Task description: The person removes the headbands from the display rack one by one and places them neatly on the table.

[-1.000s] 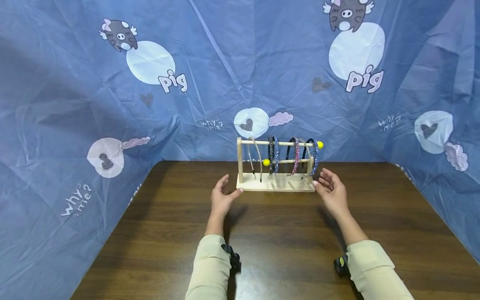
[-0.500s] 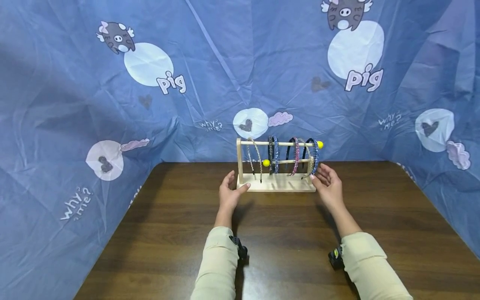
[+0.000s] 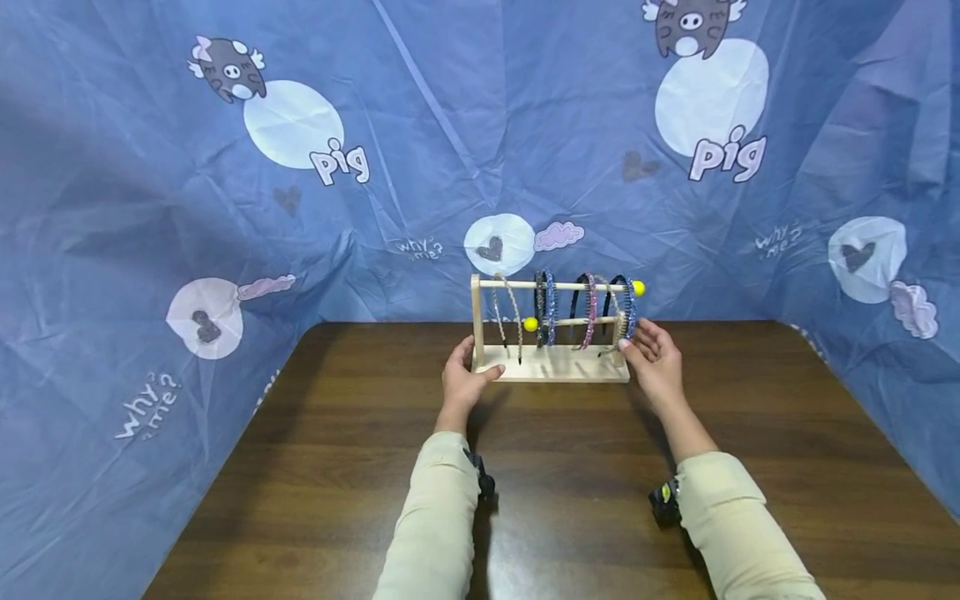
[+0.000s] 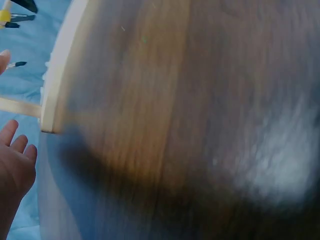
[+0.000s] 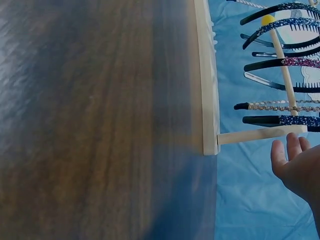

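A pale wooden headband stand is at the far side of the table, with two rods and yellow end balls. Several headbands hang on it: a braided beige headband at left, a glittery blue headband, a pink headband and another blue headband at right. My left hand is at the stand's left end, thumb over the base and fingers beside the post. My right hand is at the right end, its relaxed fingertips close to the short post.
The brown wooden table spreads between me and the stand. A blue cloth with pig prints hangs behind and on both sides. Dark wrist cameras sit at the sleeve cuffs.
My left hand has moved right and forward to the stand's left end. The right hand has shifted slightly left and forward, nearer the right post. The stand has stayed about in place.
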Demonstrator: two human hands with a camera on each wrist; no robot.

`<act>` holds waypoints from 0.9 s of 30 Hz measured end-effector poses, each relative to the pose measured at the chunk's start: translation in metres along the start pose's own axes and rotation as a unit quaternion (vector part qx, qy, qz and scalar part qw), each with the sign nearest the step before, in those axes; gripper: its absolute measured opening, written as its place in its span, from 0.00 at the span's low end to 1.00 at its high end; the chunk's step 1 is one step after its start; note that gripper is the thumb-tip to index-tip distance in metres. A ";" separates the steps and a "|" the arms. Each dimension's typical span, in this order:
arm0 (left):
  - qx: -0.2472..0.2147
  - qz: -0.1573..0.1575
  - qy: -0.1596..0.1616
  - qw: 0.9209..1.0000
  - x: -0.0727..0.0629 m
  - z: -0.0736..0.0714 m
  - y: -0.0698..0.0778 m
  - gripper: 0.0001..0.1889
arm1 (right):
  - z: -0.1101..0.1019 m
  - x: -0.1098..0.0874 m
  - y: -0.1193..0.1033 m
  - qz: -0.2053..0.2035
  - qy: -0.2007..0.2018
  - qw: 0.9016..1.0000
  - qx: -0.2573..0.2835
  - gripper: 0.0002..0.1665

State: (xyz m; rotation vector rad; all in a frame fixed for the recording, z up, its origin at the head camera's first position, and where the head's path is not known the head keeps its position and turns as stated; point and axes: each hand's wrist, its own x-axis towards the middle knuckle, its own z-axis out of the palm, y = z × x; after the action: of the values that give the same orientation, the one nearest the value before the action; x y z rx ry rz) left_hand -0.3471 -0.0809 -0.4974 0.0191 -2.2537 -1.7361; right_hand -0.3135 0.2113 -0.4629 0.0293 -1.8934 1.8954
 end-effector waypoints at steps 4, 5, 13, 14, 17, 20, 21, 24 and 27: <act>0.022 0.004 -0.004 1.000 0.001 0.000 -0.006 0.41 | 0.004 -0.003 -0.016 0.014 -0.003 1.000 0.012 0.30; 0.027 0.003 -0.004 1.000 0.001 -0.001 -0.007 0.42 | 0.005 -0.004 -0.021 0.018 -0.004 1.000 0.017 0.30; 0.112 0.016 -0.018 0.993 0.000 0.000 -0.018 0.43 | 0.003 0.002 -0.018 0.016 -0.004 0.999 0.043 0.31; 0.121 0.015 -0.022 0.992 0.000 0.000 -0.019 0.43 | 0.003 0.004 -0.014 0.015 -0.002 0.999 0.043 0.30; 0.134 0.022 -0.024 0.990 -0.001 0.002 -0.021 0.42 | 0.003 0.007 -0.007 0.007 0.007 0.999 0.036 0.29; 0.138 0.027 -0.023 0.990 -0.001 0.002 -0.022 0.41 | 0.003 0.007 -0.004 -0.003 0.011 0.999 0.032 0.28; 0.139 0.028 -0.022 0.990 -0.001 0.002 -0.022 0.41 | 0.003 0.007 -0.004 -0.007 0.010 0.999 0.033 0.28; 0.154 0.030 -0.024 0.987 -0.001 0.002 -0.023 0.40 | 0.004 0.006 -0.004 -0.011 0.007 0.999 0.041 0.27; 0.177 0.032 -0.030 0.983 0.000 0.002 -0.023 0.40 | 0.004 0.006 -0.005 -0.010 0.004 0.999 0.048 0.26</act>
State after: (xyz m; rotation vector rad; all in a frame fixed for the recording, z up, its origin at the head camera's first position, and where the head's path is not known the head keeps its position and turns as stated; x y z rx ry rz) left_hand -0.3519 -0.0853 -0.5200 -0.0310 -2.5465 -1.3011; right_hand -0.3191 0.2087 -0.4561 0.0714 -1.7883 1.9686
